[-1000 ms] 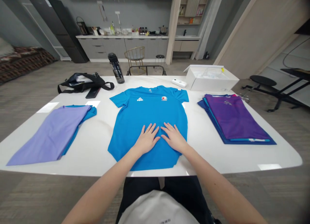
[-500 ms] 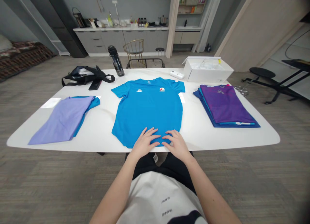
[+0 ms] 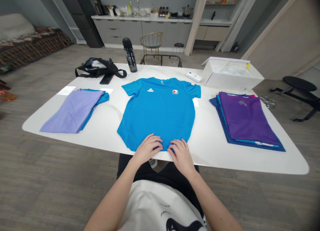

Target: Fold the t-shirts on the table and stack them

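Note:
A blue short-sleeved T-shirt (image 3: 160,107) lies spread flat, front up, its collar toward the far side and its hem at the near table edge. Two small prints show on its chest. My left hand (image 3: 148,147) is at the middle of the hem, fingers curled over the cloth and thumb drawn in close. Just to its right, my right hand (image 3: 181,156) has its fingers and thumb closed at the same hem. Both hands appear to pinch the fabric, though the fingertips are partly hidden.
On the white table (image 3: 100,124), a folded lilac garment (image 3: 72,111) overlaps a blue one at left. Folded shirts (image 3: 247,117), purple on top, are stacked at right. A black bag (image 3: 100,68), phone (image 3: 106,79), bottle (image 3: 130,56), white device (image 3: 194,77) and open box (image 3: 232,74) line the far side.
My fingers have drawn in from a spread pose to the hem, with the right hand slightly nearer the table edge. The camera view has shifted and tilted. The shirt stays flat.

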{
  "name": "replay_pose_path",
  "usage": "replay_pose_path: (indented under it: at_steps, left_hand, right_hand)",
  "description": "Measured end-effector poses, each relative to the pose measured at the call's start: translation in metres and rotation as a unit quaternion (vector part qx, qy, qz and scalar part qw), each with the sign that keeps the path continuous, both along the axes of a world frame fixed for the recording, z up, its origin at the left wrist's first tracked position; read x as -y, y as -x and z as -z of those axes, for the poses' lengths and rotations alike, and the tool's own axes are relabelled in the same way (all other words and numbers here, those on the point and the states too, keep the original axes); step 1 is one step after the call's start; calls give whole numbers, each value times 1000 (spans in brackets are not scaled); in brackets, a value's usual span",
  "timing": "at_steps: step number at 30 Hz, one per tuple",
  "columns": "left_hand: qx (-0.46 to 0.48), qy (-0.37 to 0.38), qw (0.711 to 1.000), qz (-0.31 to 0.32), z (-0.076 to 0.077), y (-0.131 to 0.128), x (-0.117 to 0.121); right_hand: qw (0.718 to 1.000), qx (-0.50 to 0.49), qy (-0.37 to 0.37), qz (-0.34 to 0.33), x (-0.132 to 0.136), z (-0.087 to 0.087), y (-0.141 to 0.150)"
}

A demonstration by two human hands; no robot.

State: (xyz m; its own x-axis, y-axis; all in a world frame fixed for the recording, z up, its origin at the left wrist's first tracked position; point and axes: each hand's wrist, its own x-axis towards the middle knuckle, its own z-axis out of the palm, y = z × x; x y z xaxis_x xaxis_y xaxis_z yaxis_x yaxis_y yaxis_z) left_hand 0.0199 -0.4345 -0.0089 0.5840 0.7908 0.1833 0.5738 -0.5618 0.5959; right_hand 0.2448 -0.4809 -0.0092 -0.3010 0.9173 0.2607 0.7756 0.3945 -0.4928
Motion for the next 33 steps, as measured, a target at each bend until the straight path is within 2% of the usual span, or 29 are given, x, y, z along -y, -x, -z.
replay_pose_path:
  at_steps: [8, 11, 15, 20, 26, 33]
  left_hand:
    - [24, 60, 997, -31, -12, -5, -6]
    - [40, 72, 996, -33, -15, -4, -6]
    - [17, 46, 998, -33, -12, -3, -1]
    - [-58, -30, 998, 11, -4, -3, 5]
    - [-55, -30, 998, 17, -4, -2, 1]
    - [-77, -52, 995, 24, -2, -3, 2]
  right_hand:
    - [1000, -18, 15, -20, -2, -3, -5]
    - [1000, -19, 11, -4, -2, -2, -3]
    - [999, 0, -6, 34, -4, 3, 0]
    - [994, 10, -28, 108, -4, 11, 4]
    - [972, -28, -67, 224, -2, 13, 8]
    - [948, -81, -84, 296, 1, 16, 9]
